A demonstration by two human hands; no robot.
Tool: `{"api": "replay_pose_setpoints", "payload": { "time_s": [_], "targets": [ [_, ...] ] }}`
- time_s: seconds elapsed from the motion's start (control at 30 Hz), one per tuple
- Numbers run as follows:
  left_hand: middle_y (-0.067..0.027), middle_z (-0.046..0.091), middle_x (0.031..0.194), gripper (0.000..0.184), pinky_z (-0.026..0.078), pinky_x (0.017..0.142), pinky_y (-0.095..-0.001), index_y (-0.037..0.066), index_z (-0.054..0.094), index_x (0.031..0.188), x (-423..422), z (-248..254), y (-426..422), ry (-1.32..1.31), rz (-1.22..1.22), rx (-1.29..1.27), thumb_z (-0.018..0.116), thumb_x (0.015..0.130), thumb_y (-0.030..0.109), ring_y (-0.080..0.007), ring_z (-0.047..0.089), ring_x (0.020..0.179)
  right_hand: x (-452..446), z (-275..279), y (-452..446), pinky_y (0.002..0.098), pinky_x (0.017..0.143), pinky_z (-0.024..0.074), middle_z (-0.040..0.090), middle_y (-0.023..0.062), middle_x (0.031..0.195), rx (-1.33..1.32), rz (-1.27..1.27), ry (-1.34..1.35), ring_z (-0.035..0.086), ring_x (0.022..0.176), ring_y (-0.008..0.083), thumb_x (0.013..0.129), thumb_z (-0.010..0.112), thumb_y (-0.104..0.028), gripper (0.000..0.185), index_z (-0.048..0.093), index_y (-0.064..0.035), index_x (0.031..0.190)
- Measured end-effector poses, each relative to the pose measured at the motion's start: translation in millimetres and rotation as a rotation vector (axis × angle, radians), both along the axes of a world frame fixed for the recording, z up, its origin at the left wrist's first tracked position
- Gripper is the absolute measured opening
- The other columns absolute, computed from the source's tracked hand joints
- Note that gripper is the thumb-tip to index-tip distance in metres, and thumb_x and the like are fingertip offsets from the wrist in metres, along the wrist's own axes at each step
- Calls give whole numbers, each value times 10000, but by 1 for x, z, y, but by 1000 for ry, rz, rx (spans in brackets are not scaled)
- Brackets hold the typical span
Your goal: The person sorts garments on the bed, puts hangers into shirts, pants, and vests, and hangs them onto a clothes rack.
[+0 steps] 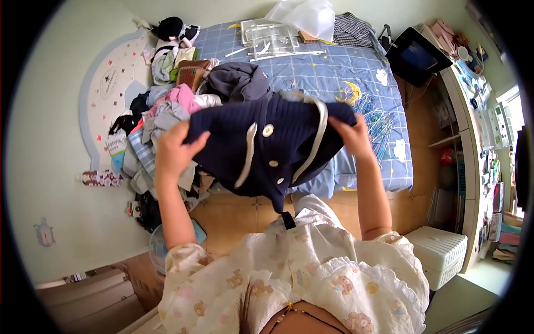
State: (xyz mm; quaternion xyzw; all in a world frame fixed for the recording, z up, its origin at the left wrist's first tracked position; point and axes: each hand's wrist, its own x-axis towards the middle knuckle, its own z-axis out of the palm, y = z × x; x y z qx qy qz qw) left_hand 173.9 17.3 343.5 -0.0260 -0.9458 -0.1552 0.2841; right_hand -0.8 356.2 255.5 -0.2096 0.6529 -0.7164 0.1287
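A navy knitted garment (222, 145) with white trim and pale round buttons hangs stretched between my two hands, above the near edge of the bed. My left hand (181, 147) grips its left end, with the thumb apart from the fingers at the cloth's edge. At the other end, my right hand (351, 135) pinches the cloth between thumb and fingers. The garment's lower tip hangs down near my lap. Part of the bed is hidden behind it.
The bed (311, 72) has a blue checked sheet. Piled clothes (172, 111) lie at its left, a dark grey garment (236, 80) beside them. Tangled hangers (372, 122) lie at the right, clear plastic trays (270, 42) at the back. A white case (436, 253) stands at lower right.
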Motion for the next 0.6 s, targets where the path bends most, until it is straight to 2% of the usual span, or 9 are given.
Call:
{"api": "replay_pose_setpoints", "payload": {
  "time_s": [0.13,0.2,0.4,0.57,0.6],
  "targets": [
    [-129,688,884,412,529,670,-318,54,634,1055,30,53,25,322,-9,-112,804,686,119,-268,681,751,30,68,20,241,691,474,678,17,814,-10,-235,456,580,747,72,813,663,-9,117,670,21,926],
    [-131,687,871,490,533,662,-301,42,610,1119,44,65,31,372,13,-162,815,680,119,-260,680,734,41,86,32,233,696,470,672,19,808,-36,-325,603,576,748,70,809,664,-1,122,671,19,929],
    [-122,687,856,518,535,643,-300,44,584,1126,67,83,63,504,-36,-190,824,677,141,-254,678,721,78,125,69,214,721,462,666,18,837,-102,-380,740,578,778,72,810,646,34,150,661,22,959],
    [-83,678,884,529,529,605,-308,81,557,1112,74,82,81,495,-29,-274,829,667,164,-251,671,716,100,132,97,217,743,470,666,23,839,-4,-544,824,578,793,68,816,646,28,170,653,34,986],
    [-101,681,907,535,530,642,-309,68,562,1125,75,79,83,456,-16,-259,828,670,160,-257,676,752,104,131,103,216,744,470,667,26,841,27,-553,804,577,796,67,817,647,26,174,651,35,991]
  ]
}}
